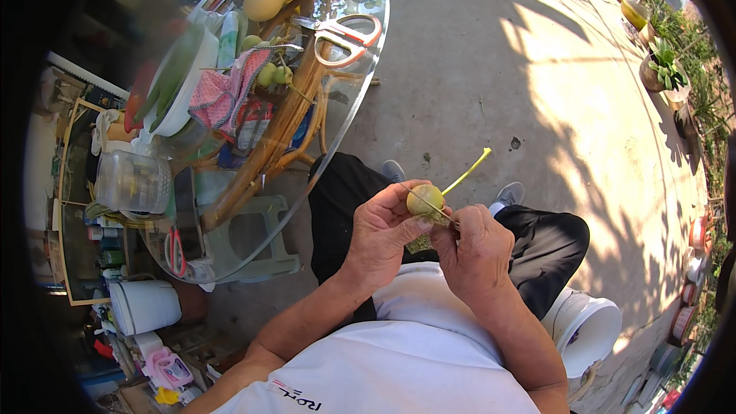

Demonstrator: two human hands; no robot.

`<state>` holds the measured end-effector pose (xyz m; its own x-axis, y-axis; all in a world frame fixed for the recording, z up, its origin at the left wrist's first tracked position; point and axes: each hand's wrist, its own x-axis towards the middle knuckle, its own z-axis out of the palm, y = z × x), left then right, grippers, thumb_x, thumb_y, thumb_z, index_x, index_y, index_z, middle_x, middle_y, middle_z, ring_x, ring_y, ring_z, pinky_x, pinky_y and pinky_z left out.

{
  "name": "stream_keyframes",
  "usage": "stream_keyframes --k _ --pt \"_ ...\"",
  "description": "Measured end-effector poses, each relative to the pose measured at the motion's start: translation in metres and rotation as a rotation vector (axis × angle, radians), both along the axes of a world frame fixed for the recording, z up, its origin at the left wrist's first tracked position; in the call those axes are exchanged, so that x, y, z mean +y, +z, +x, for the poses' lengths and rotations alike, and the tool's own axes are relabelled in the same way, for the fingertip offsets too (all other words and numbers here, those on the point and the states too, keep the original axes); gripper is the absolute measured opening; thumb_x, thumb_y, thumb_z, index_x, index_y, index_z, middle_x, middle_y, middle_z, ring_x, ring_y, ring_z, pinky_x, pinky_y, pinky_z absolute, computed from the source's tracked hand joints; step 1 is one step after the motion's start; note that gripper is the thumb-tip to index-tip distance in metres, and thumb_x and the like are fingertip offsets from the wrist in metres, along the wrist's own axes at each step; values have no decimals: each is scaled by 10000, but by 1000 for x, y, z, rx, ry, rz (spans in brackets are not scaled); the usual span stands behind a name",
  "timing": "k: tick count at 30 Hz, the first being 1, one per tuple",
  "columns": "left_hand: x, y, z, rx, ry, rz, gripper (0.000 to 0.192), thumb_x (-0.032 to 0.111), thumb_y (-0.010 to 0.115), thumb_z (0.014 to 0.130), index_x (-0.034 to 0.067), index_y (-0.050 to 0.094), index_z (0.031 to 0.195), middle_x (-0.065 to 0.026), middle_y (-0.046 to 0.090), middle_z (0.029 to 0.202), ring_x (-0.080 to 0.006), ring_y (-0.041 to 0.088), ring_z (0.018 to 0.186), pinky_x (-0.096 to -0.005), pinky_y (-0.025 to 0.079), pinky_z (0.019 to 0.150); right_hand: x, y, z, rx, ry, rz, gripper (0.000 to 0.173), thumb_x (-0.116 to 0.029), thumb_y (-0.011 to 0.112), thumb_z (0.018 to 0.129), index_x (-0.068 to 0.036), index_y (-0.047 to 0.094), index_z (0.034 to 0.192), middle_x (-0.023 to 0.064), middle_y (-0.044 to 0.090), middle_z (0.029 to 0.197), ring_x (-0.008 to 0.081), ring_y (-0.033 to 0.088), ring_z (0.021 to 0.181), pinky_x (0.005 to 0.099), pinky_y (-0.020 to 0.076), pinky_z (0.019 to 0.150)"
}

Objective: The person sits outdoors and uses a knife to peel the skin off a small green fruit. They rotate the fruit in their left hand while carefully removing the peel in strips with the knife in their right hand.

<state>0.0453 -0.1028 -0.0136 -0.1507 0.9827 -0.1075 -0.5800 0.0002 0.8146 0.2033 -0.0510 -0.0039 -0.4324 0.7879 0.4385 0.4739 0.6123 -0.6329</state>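
Note:
My left hand (382, 227) holds a small round pale-green gourd (424, 199) in front of my belly, thumb below it and fingers behind. A long green stem (468, 170) sticks out beyond the gourd, up to the right. With bent fingers, my right hand (474, 247) pinches a thin brownish strip (430, 204) that runs across the gourd's near face. Whether the strip is a stalk or a tool is hard to tell. My right fingertips are close against the gourd's lower right side, and partly hidden.
On the glass table (351, 126) at left lie orange-handled scissors (348, 40), butternut-shaped gourds (270, 0), small green fruits (273, 75), a pink cloth (227, 92) and a white basin (184, 89). A white bucket (592, 333) stands by my right side. Potted plants (664, 69) line the right.

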Motion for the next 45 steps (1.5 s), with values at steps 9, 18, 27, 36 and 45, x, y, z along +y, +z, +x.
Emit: stream_keyframes --k 9,18,27,36,45 --pt "3 2 1 -32 2 -30 429 36 794 883 -21 595 1260 -157 720 1148 -226 704 1082 -363 565 993 -3 -1 -2 -67 24 12 283 -153 804 863 -59 538 882 106 568 740 313 593 593 406 445 503" --pt "6 -3 -2 24 55 -15 367 -69 793 852 14 593 1149 -115 722 1097 -185 724 1034 -328 622 918 -6 0 -3 -21 52 -9 277 -146 791 880 -66 526 891 112 559 747 328 591 604 427 441 510" --pt "4 -1 -3 39 48 -43 367 -76 798 844 15 583 1127 -127 726 1088 -201 734 1035 -326 648 862 0 -2 5 -64 10 -38 206 -46 729 886 -57 524 898 130 556 754 369 584 614 452 437 524" --pt "3 -3 -5 58 1 -60 343 40 783 901 2 568 1165 -182 715 1136 -245 726 1051 -346 638 857 -8 0 6 -27 28 -93 205 -28 722 882 -37 518 870 157 559 731 391 582 612 451 439 526" --pt "1 -2 -4 33 -6 -44 437 103 761 938 -34 560 1300 -164 702 1208 -215 707 1084 -352 611 919 -1 4 7 5 -35 -195 222 -43 682 936 -18 499 813 179 564 676 397 582 590 434 447 538"
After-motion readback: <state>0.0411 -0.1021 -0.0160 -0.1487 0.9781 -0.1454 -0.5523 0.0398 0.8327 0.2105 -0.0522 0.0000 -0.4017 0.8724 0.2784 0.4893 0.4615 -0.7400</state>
